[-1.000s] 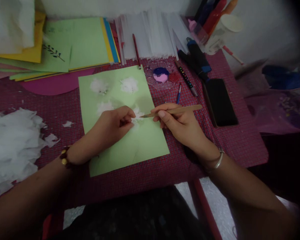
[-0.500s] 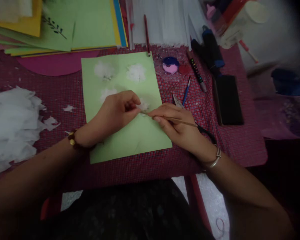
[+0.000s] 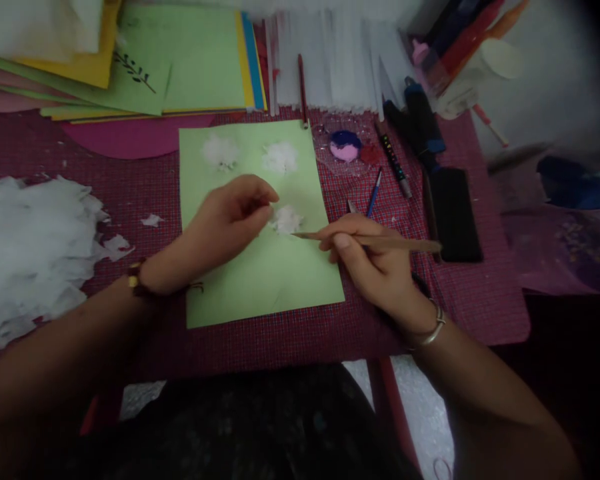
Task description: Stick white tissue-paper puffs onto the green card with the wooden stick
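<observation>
A sheet of green paper [image 3: 260, 280] lies on the table with white tufts on it. One white tuft [image 3: 287, 219] sits between my two hands. My left hand [image 3: 230, 217] hovers at its left side, fingers loosely curled, thumb and forefinger a little apart with nothing visible between them. Held like a pen in my right hand [image 3: 373, 253] is a thin wooden stick [image 3: 400, 244], its pointed tip at the tuft's lower edge. Two more tufts, a left one [image 3: 220, 152] and a right one [image 3: 280, 157], are farther up the sheet. My left hand covers part of the paper.
Left is a heap of white paper pieces [image 3: 30, 247]. Coloured sheets [image 3: 200, 60] and white strips [image 3: 330, 60] lie at the back. Right of the paper are a paint palette [image 3: 345, 145], a blue brush [image 3: 374, 193], a patterned pen [image 3: 394, 160] and a black phone [image 3: 455, 213].
My left thumb and forefinger have parted and drawn back from the tuft, uncovering it. My right hand has shifted right with the stick, whose rear end now points farther right. The view has shifted slightly.
</observation>
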The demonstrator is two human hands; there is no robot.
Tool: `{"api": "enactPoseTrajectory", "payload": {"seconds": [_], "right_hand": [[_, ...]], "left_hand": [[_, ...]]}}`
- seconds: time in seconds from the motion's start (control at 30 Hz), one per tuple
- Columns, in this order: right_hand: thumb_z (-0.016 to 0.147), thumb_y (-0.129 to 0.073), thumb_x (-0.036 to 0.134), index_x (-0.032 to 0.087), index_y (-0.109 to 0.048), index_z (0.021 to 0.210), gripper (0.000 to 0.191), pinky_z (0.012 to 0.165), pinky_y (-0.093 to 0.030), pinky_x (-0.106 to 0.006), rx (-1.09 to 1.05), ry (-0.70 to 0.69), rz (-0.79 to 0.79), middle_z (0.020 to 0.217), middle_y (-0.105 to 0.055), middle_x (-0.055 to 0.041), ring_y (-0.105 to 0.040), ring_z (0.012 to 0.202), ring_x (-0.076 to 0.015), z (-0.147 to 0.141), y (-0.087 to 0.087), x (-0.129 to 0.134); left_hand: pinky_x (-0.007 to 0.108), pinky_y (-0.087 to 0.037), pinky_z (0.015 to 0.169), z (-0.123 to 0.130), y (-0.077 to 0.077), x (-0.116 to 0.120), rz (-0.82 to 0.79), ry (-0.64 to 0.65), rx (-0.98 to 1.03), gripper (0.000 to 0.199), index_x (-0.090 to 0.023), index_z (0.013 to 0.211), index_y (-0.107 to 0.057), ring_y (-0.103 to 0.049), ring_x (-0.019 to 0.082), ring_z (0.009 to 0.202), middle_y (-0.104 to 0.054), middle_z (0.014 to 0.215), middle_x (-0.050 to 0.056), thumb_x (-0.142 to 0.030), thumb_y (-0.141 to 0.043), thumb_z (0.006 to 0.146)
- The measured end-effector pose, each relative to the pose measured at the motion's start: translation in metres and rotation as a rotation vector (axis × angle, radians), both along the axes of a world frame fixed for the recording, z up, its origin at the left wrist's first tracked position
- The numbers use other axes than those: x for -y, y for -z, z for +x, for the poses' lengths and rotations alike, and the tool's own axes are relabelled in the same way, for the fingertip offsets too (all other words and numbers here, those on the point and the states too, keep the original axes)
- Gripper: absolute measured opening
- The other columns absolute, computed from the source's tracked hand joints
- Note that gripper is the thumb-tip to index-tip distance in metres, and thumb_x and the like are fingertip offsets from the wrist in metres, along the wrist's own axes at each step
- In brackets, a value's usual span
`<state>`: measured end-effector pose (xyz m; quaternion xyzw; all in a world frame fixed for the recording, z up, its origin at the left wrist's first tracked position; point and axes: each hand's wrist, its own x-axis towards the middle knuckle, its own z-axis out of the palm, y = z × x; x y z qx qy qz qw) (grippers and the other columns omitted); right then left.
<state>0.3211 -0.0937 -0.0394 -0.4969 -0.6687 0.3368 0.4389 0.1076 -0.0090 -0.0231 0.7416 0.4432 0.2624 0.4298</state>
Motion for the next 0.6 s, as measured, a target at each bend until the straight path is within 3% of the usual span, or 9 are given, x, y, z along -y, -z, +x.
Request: {"api": "enactPoseTrajectory", "payload": {"seconds": [0.07, 0.17, 0.27, 0.33, 0.43, 0.6], "right_hand": [[0.097, -0.051, 0.036, 0.024, -0.068, 0.091, 0.022, 0.056, -0.051, -0.029, -0.121, 0.088, -0.097, 0.076, -0.066, -0.0012, -0.060, 0.061, -0.0135, 0.001, 0.000, 0.000], [0.095, -0.055, 0.036, 0.023, -0.067, 0.087, 0.020, 0.050, -0.048, -0.026, -0.226, 0.137, -0.189, 0.071, -0.065, 0.0001, -0.058, 0.055, -0.0116, 0.001, 0.001, 0.001], [0.095, -0.056, 0.029, 0.023, -0.068, 0.088, 0.015, 0.052, -0.049, -0.026, -0.230, 0.122, -0.244, 0.070, -0.066, -0.0007, -0.060, 0.056, -0.0116, 0.001, 0.001, 0.000], [0.095, -0.056, 0.027, 0.024, -0.069, 0.086, 0.017, 0.052, -0.049, -0.026, -0.179, 0.095, -0.237, 0.068, -0.066, -0.0016, -0.061, 0.056, -0.0123, 0.001, -0.001, 0.000], [0.094, -0.056, 0.027, 0.025, -0.071, 0.084, 0.018, 0.051, -0.049, -0.027, -0.075, 0.088, -0.186, 0.066, -0.066, -0.0028, -0.061, 0.057, -0.0142, 0.000, -0.004, 0.000], [0.093, -0.055, 0.029, 0.026, -0.071, 0.083, 0.019, 0.053, -0.048, -0.032, 0.055, 0.084, -0.118, 0.066, -0.066, -0.0036, -0.061, 0.057, -0.0161, -0.002, -0.004, -0.001]], "left_hand": [[0.023, -0.043, 0.054, -0.012, -0.023, -0.002, 0.048, -0.111, 0.088, 0.009, -0.017, 0.092, -0.064, -0.054, 0.008, 0.058, -0.059, 0.071, -0.004, -0.016, -0.063, 0.083], [0.025, -0.043, 0.056, -0.044, -0.059, -0.004, 0.269, -0.307, 0.101, 0.008, -0.019, 0.090, -0.066, -0.055, 0.008, 0.062, -0.059, 0.072, -0.005, -0.014, -0.063, 0.086], [0.026, -0.040, 0.054, -0.085, -0.074, 0.003, 0.241, -0.329, -0.059, 0.003, -0.021, 0.084, -0.066, -0.051, 0.009, 0.059, -0.057, 0.068, -0.005, -0.019, -0.065, 0.086], [0.027, -0.040, 0.055, -0.111, -0.070, 0.016, 0.147, -0.267, -0.262, 0.004, -0.022, 0.082, -0.066, -0.052, 0.011, 0.061, -0.060, 0.069, -0.003, -0.025, -0.067, 0.085], [0.028, -0.043, 0.062, -0.142, -0.053, 0.039, 0.197, -0.172, -0.534, 0.008, -0.021, 0.083, -0.066, -0.058, 0.015, 0.069, -0.065, 0.079, 0.001, -0.027, -0.061, 0.086], [0.030, -0.045, 0.073, -0.172, -0.027, 0.048, 0.344, -0.314, -0.767, 0.015, -0.023, 0.088, -0.068, -0.060, 0.020, 0.082, -0.066, 0.088, 0.004, -0.029, -0.054, 0.088]]}}
